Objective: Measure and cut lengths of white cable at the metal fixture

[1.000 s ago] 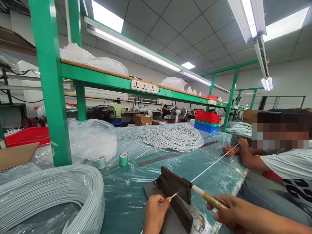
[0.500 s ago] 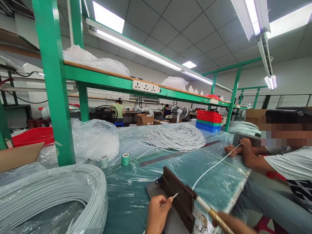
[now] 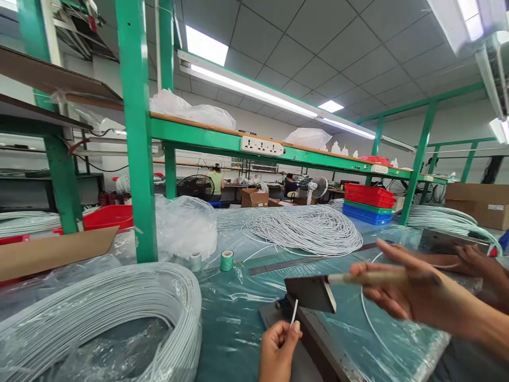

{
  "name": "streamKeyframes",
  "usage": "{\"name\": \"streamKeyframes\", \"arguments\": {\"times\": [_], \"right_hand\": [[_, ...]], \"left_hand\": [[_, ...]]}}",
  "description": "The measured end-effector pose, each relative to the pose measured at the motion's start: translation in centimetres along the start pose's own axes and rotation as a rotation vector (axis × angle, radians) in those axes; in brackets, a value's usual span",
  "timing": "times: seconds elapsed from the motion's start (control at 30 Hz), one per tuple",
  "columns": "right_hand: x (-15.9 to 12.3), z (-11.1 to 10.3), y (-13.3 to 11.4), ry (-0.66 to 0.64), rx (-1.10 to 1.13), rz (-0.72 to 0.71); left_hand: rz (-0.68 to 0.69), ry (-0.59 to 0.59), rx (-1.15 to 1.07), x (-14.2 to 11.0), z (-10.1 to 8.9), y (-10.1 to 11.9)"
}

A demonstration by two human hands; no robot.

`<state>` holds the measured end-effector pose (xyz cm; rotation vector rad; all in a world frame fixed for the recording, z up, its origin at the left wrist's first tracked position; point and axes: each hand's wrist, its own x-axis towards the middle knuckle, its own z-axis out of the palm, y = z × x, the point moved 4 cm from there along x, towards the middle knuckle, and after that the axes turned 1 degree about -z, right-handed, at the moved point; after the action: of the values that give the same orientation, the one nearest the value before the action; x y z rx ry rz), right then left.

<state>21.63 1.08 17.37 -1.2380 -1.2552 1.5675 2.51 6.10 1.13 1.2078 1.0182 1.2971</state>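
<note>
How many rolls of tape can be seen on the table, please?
2. The green roll stands beyond the big cable coil; the pale roll is left of it in the picture, near the plastic bag. More could be hidden behind these.

Your bench top (image 3: 222,339), teal under clear plastic sheeting, runs beneath both hands. The cutter's base (image 3: 265,317) sits on it just beside your left hand (image 3: 279,347). Left of that hand lies a thick white coil (image 3: 186,297); beyond the hand stand a green tape roll (image 3: 227,261) and a paler roll (image 3: 195,262), then a metal ruler (image 3: 274,266) and a loose cable coil (image 3: 308,231). Stacked trays (image 3: 368,205) stand beyond your right hand (image 3: 421,294), slightly left of it.
</note>
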Motion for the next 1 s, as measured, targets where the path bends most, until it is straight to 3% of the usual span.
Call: {"name": "streamKeyframes", "arguments": {"times": [0.1,0.2,0.4,0.53,0.63,0.77,0.83,0.87,0.93,1.0], "right_hand": [[4.4,1.4,-4.2,-0.226,0.138,-0.104],[10.1,2.4,-6.4,-0.316,0.133,-0.169],[21.3,4.5,-6.3,-0.184,0.063,-0.189],[24.7,6.0,-5.0,-0.063,-0.02,-0.197],[24.4,6.6,-4.2,0.034,-0.09,-0.28],[19.3,6.5,-2.3,0.066,-0.214,-0.415],[15.5,6.8,0.1,-0.114,-0.321,-0.384],[13.5,7.3,1.8,-0.267,-0.398,-0.332],[9.7,8.4,5.5,-0.515,-0.471,-0.217],[6.8,9.7,8.6,-0.635,-0.409,-0.201]], "left_hand": [[0.011,0.04,-0.026,0.1,0.1,-0.7],[-0.004,0.06,-0.042,0.3,0.2,-1.5],[-0.119,0.054,-0.178,0.8,0.0,-2.8],[-0.162,0.032,-0.219,1.0,-0.1,-2.7],[-0.203,0.018,-0.305,1.0,-0.2,-2.1],[-0.173,-0.022,-0.514,0.8,-0.8,0.5],[-0.11,-0.018,-0.632,0.5,-1.3,2.8],[-0.078,0.007,-0.689,0.2,-1.5,4.1],[-0.013,0.107,-0.799,-0.4,-1.7,6.7],[0.046,0.122,-0.869,-1.1,-1.2,8.9]]}}
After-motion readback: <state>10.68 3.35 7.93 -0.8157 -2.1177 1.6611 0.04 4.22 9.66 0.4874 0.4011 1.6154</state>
